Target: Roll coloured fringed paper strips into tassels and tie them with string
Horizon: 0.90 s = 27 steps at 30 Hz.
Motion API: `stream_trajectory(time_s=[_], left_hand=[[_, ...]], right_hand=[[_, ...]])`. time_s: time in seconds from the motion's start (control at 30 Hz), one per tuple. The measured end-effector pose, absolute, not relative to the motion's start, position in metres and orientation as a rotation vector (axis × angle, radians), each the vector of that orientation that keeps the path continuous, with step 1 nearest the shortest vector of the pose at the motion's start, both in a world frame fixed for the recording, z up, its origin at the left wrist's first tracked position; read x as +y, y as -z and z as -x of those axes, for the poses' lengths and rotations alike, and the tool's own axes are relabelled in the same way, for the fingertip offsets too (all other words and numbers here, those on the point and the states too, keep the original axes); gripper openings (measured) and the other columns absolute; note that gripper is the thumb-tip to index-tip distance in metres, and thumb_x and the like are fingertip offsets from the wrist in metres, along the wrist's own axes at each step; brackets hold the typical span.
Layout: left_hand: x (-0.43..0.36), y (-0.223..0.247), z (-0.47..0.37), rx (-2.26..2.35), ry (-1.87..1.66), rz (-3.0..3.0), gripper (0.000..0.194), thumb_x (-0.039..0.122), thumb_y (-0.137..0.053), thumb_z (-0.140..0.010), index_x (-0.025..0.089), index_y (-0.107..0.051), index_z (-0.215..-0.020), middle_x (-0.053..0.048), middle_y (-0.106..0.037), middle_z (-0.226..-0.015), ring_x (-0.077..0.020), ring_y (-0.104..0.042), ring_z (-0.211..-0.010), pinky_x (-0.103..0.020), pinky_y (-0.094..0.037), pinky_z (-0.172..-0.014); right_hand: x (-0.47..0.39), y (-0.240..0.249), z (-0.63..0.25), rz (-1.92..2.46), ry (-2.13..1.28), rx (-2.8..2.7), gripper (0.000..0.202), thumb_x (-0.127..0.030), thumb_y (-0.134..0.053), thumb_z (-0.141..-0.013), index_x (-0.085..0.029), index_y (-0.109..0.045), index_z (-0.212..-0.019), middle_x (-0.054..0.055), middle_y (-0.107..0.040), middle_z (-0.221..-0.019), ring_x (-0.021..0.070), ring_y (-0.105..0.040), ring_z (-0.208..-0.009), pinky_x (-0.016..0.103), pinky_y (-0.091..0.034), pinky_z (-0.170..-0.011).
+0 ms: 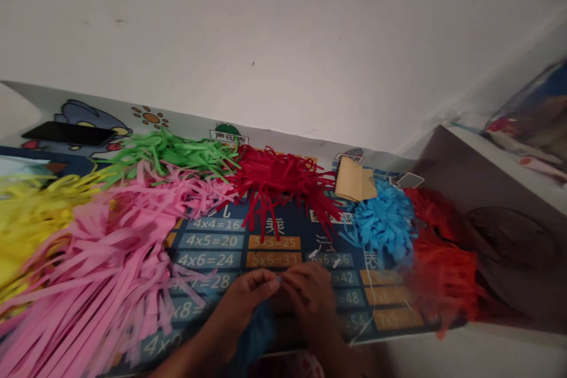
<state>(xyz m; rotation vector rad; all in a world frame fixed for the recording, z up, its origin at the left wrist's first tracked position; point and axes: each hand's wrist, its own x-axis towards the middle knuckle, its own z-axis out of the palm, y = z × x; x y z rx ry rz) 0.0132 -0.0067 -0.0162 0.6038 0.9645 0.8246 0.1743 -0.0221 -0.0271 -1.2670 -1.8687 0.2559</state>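
seen from where i stand, the person's left hand [250,292] and right hand [310,289] meet above the near edge of a dark blue printed mat with multiplication sums [212,241]. the left thumb and forefinger pinch a blue fringed paper-like bundle [257,331], a scrap of which shows between the fingertips; its blurred lower part hangs beneath the left hand. the right fingers are bent in, their tips at the same scrap; whether they grip it, i cannot tell. left of the hands spreads a long-stranded pink fringed bunch [128,248], beside a yellow fringed bunch [26,224]. beyond lie a bright green fringed bunch [172,150] and a crimson fringed bunch [281,177]. to the right, a folded tan sheet [349,180] touches a light blue fringed pompom [385,218], near an orange-red fringed bunch [445,271].
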Motion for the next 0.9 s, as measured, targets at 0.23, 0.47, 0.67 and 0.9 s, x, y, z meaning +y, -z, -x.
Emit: stream_trajectory(time_s=[0.23,0.47,0.67,0.9], left_hand=[[-0.012,0.009,-0.013,0.983,-0.824,-0.555,0.04,0.047,-0.085,-0.055,0.015,-0.063,-0.064,0.003,-0.056,-0.062,-0.0095,-0.046,-0.059,-0.02,-0.037,-0.059],[-0.007,0.002,-0.003,1.096,-0.905,-1.113,0.019,0.037,-0.07,-0.073,0.019,-0.073,-0.071,-0.003,-0.071,-0.075,-0.0198,-0.063,-0.077,-0.028,-0.047,-0.074],[-0.009,-0.007,0.002,1.151,-0.967,-1.503,0.011,0.025,-0.067,-0.077,0.024,-0.077,-0.08,-0.002,-0.075,-0.077,-0.0171,-0.067,-0.073,-0.024,-0.049,-0.071],[-0.011,-0.01,0.006,1.085,-0.934,-1.847,0.017,0.021,-0.059,-0.087,0.022,-0.075,-0.083,-0.003,-0.07,-0.078,-0.0142,-0.066,-0.073,-0.022,-0.048,-0.068]], right_hand=[[-0.023,0.027,-0.175,1.241,-0.378,-1.831,0.012,-0.018,-0.058,-0.092,-0.024,-0.068,-0.089,0.001,-0.067,-0.085,0.0184,-0.06,-0.082,0.034,-0.045,-0.075],[-0.027,0.008,-0.178,1.209,-0.612,-1.682,0.012,-0.017,-0.06,-0.088,-0.025,-0.07,-0.086,0.001,-0.071,-0.085,0.0176,-0.067,-0.08,0.028,-0.054,-0.07],[-0.033,0.012,-0.177,1.236,-0.657,-1.614,0.012,-0.022,-0.066,-0.085,-0.028,-0.072,-0.093,0.0,-0.074,-0.083,0.0192,-0.071,-0.078,0.027,-0.058,-0.07],[-0.04,0.023,-0.177,1.3,-0.597,-1.602,0.008,-0.031,-0.069,-0.084,-0.025,-0.068,-0.089,0.002,-0.073,-0.088,0.0184,-0.07,-0.079,0.024,-0.057,-0.064]])
